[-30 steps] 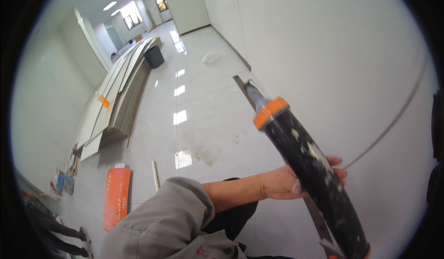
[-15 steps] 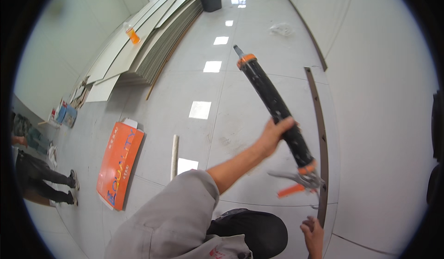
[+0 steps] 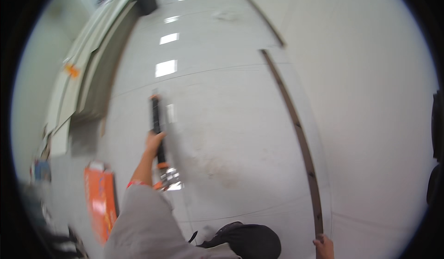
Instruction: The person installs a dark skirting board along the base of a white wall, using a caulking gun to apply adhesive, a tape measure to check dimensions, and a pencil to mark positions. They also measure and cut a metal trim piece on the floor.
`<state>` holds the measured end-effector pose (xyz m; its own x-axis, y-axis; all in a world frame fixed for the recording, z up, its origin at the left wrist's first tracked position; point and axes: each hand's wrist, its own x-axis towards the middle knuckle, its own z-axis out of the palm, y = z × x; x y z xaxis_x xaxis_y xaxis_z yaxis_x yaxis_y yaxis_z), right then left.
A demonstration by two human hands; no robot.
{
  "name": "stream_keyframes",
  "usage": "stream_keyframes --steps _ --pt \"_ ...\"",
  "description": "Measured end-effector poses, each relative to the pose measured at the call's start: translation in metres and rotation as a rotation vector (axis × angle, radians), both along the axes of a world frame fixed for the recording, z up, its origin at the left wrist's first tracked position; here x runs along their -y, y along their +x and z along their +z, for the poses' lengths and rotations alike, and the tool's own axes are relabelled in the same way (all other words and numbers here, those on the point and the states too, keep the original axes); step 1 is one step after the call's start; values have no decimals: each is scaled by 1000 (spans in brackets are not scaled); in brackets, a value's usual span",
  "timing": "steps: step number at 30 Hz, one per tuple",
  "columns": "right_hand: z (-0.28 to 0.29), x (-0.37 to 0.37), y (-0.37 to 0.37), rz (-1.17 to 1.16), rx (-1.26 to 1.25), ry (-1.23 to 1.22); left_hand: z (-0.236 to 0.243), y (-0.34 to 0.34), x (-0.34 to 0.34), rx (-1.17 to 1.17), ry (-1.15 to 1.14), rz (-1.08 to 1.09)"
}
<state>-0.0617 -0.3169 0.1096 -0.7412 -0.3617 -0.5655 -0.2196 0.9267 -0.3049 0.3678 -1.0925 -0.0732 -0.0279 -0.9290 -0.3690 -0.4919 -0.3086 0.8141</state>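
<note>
My left hand [image 3: 155,141] is closed around the black barrel of a caulking gun [image 3: 156,113] with orange end caps. The gun points away from me, held low over the floor at left of centre; its trigger end is blurred. At the lower right, my right hand [image 3: 325,247] has its fingers closed on the near end of a long dark brown skirting strip [image 3: 303,149]. Several small dark dabs sit along that strip, which runs beside the white wall [image 3: 365,120].
Stacked pale panels [image 3: 99,64] lie along the left, with a black bin [image 3: 147,2] at their far end. An orange printed carton [image 3: 99,199] is on the floor. Another brown skirting strip [image 3: 259,11] edges the wall's far part. A rounded black shape [image 3: 249,243] is below me.
The caulking gun has swung left and down with my left hand. My right hand has come to the strip's near end and closed on it. The whole view has shifted.
</note>
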Motion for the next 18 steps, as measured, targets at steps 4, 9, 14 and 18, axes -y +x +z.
stream_keyframes --steps 4,9,14,18 --pt "42 -11 -14 34 -133 164 -39 8 -2 592 -123 -79" --pt "61 -11 -23 53 -90 252 -94 49 32 882 -186 -124" --pt "49 -26 -62 129 -131 115 -98 105 63 150 -101 -234" --pt "14 -112 -14 -134 -119 22 -57 54 34 871 -431 -365"
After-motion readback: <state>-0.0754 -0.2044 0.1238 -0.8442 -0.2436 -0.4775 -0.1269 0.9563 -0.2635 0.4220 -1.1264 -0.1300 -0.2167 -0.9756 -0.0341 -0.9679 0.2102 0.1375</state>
